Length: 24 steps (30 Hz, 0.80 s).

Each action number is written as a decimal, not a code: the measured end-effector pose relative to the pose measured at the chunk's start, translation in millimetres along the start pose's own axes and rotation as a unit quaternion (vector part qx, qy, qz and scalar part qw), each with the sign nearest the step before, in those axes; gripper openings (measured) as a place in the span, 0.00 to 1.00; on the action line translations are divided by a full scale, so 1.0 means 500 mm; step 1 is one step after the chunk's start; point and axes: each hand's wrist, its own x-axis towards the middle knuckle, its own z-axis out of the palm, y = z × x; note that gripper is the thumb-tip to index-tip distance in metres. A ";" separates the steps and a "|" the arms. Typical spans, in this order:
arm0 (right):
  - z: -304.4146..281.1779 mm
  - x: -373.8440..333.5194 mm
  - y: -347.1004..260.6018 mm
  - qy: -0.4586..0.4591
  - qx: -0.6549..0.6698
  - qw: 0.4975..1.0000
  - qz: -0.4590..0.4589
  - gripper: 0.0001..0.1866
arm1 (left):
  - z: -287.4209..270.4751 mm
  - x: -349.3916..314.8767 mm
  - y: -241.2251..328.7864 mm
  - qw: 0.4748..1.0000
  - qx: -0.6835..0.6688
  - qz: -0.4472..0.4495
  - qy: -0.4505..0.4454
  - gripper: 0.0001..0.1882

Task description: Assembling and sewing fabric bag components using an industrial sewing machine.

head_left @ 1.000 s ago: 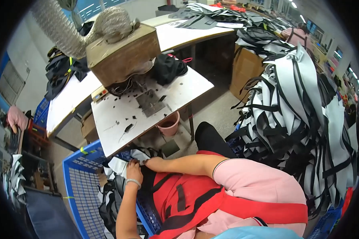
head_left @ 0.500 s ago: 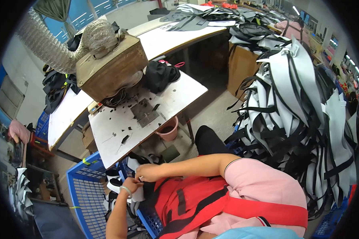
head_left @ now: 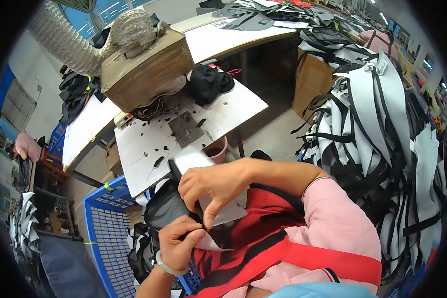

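Head view: seemingly at a handling step, gathering and pinching cloth in the air with both hands. With the left hand (head_left: 179,241), pinching a dark edge of the white-and-black fabric piece (head_left: 223,213) between thumb and fingers. With the right hand (head_left: 211,184), grasping the white part from above, with fingers curled over and thumb pointed down, close beside the left fingertips. Held over the lap, in front of the red apron (head_left: 270,203), to the right of the blue basket (head_left: 109,238) and on the near side of the white table (head_left: 134,164). Just left of the right hand, a spread of black mesh (head_left: 166,203); impossible to tell whether joined to the white part or lying as a separate layer.

Judging by the grip, calls next for a firm left pinch and a careful shift of the right fingers along the dark edge, without letting go of the loose white end.

Against half a second ago: now lifted out from low beside the basket, nearer to the camera, with much more white cloth and mesh exposed. No clear change in the large pile of white-and-black pieces (head_left: 382,99) at right.
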 end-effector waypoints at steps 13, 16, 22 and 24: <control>-0.056 -0.130 0.084 0.255 0.222 0.863 0.376 0.10 | -0.050 0.273 -0.043 0.990 -0.038 -0.116 -0.068 0.12; -0.072 -0.127 0.114 0.278 0.248 0.863 0.340 0.08 | -0.069 0.314 -0.048 0.990 -0.023 -0.118 -0.073 0.11; -0.117 -0.101 0.195 0.313 0.246 0.839 0.371 0.11 | -0.088 0.401 -0.071 0.992 -0.061 -0.105 0.021 0.12; -0.134 -0.094 0.222 0.313 0.233 0.847 0.361 0.15 | -0.094 0.429 -0.084 0.992 -0.043 -0.108 0.045 0.13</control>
